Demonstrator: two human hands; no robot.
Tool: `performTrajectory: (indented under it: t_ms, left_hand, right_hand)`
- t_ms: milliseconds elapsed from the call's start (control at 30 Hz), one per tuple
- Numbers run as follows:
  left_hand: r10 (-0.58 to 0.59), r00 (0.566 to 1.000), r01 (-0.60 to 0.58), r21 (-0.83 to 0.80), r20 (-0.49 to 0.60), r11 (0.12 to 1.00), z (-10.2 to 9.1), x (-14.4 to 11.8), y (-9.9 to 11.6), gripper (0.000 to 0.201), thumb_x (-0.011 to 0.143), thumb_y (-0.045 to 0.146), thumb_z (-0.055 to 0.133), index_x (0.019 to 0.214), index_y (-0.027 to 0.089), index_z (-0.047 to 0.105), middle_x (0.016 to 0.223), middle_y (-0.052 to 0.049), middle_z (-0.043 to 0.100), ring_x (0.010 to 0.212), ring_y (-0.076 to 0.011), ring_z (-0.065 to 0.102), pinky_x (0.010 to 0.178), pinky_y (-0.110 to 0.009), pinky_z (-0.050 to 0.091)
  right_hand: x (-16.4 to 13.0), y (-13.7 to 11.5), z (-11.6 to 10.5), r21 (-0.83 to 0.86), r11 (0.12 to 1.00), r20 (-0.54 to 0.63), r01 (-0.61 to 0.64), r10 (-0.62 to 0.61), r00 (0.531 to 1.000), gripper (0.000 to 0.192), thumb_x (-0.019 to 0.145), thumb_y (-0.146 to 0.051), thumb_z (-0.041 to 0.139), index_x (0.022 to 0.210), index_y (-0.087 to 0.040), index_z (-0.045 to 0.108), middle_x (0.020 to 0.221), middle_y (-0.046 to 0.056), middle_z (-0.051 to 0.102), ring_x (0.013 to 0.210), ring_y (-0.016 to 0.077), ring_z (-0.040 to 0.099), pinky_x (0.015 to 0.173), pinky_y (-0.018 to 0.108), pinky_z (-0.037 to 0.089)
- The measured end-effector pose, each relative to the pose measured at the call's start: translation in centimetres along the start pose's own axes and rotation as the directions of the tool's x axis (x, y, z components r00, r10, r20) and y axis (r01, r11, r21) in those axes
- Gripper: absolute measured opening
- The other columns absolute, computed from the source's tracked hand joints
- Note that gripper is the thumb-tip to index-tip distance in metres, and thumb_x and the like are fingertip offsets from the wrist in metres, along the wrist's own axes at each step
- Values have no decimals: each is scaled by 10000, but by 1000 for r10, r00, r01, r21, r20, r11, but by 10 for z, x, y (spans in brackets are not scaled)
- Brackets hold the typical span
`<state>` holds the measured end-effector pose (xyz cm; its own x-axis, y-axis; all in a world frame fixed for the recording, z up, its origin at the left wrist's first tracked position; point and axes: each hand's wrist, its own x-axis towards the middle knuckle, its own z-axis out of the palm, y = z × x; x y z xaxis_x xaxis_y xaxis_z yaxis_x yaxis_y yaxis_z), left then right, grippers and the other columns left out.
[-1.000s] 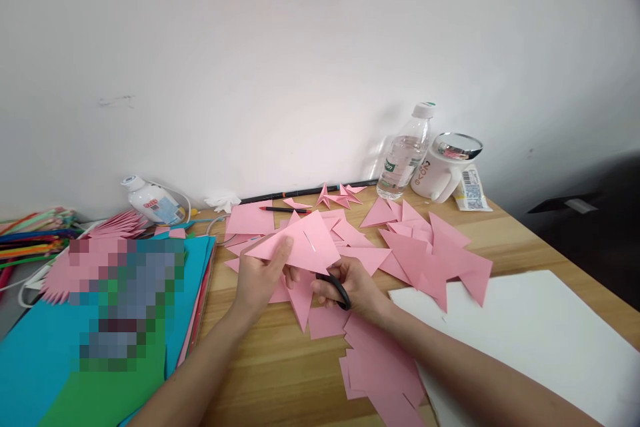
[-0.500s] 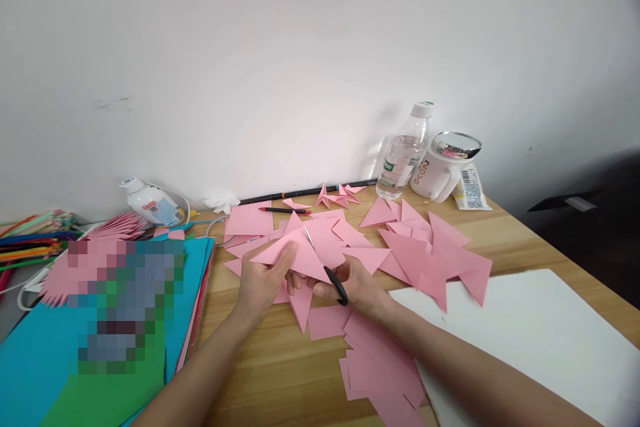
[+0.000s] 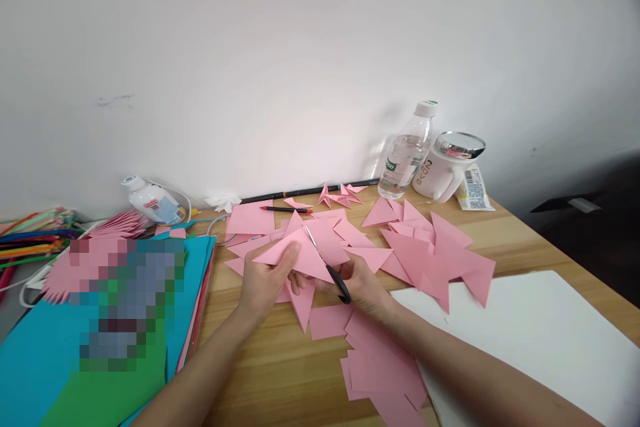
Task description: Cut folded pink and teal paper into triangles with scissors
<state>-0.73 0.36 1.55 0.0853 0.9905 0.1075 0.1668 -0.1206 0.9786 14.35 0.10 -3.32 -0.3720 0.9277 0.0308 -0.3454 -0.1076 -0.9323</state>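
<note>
— Fingers of the left hand (image 3: 264,278) are closing on what?

— They are pinching a pink paper triangle (image 3: 295,255), thumb on top, other fingers under it. The sheet is flat, thin and matte.

— And the right hand (image 3: 361,283)?

— It is gripping the black loop handles of the scissors (image 3: 330,269), fingers curled tight. The thin metal blades are lying along the paper's right edge, just between both hands.

— Where is all this happening?

— Above the wooden table (image 3: 280,373), near the middle, over loose pink paper pieces (image 3: 425,253) toward the far edge.
</note>
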Motion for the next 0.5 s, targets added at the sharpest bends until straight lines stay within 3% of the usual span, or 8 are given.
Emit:
performTrajectory:
  t_ms: [500]
  left_hand:
    - [-37, 997, 42, -81, 67, 996, -1, -1, -5, 263, 786, 327, 522, 621, 124, 551, 467, -29, 612, 306, -133, 519, 294, -237, 411]
  right_hand:
    - [0, -4, 1, -84, 996, -22, -5, 3, 1000, 430, 565, -373, 746, 896, -143, 596, 824, 49, 664, 747, 195, 602, 606, 265, 467]
